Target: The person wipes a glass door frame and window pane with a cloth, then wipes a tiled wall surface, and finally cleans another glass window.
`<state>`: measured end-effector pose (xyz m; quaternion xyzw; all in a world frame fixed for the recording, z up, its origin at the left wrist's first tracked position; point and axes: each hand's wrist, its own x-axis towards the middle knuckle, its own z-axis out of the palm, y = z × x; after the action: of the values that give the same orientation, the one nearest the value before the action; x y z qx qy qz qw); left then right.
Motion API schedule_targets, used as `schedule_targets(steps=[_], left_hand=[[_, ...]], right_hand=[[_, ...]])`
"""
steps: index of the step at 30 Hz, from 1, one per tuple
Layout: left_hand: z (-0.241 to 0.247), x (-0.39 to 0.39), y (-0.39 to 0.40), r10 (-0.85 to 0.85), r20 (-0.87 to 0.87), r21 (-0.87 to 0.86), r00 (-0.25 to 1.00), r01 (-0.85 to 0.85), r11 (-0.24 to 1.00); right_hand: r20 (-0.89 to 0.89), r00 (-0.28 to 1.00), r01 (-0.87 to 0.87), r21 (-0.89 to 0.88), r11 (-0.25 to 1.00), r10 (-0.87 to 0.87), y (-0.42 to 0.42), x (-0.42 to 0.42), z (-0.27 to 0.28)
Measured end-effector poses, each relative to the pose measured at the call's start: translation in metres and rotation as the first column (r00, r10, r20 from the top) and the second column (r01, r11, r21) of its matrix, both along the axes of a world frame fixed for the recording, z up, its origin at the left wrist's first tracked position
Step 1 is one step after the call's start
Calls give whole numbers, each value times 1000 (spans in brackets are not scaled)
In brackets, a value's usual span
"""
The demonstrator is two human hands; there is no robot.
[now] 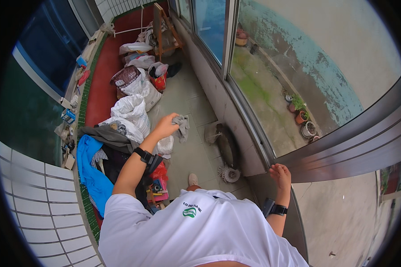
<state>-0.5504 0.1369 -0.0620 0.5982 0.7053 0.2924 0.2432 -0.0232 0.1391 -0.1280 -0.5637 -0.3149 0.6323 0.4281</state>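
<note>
My left hand (167, 127) grips a crumpled grey cloth (183, 128), which hangs past the fingertips above the tiled floor. On the right, my right hand (280, 175) is raised beside the near end of the aluminium window frame (250, 123) and a metal door panel (347, 157). Its fingers are loosely bent, and nothing shows in them. Whether they touch the frame's edge is not clear. Below the left forearm lie a bright blue garment (92, 163) and a dark grey garment (112, 138). White woven sacks (132, 113) stand just beyond them.
A tyre (228, 145) leans against the low wall at the right. Near it sits a pale stringy bundle (229, 174). Farther off are filled bags (137, 80) and a wooden frame (165, 31). Small boxes (68, 115) line the left ledge. Potted plants (300, 116) stand outside the window.
</note>
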Motion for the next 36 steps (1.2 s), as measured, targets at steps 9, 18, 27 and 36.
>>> schedule_targets(steps=[9, 18, 27, 36], left_hand=[[-2, -62, 81, -85, 152, 87, 985, 72, 994], [-5, -86, 122, -86, 244, 137, 966, 53, 989], [-4, -132, 162, -17, 138, 104, 990, 2, 995], [13, -175, 188, 102, 43, 125, 994, -107, 986]], right_hand=[[80, 993, 90, 2, 996, -89, 30, -86, 25], [118, 991, -62, -55, 997, 68, 85, -152, 28], [67, 976, -210, 22, 977, 209, 191, -200, 27], [78, 936, -346, 26, 938, 343, 278, -235, 21]])
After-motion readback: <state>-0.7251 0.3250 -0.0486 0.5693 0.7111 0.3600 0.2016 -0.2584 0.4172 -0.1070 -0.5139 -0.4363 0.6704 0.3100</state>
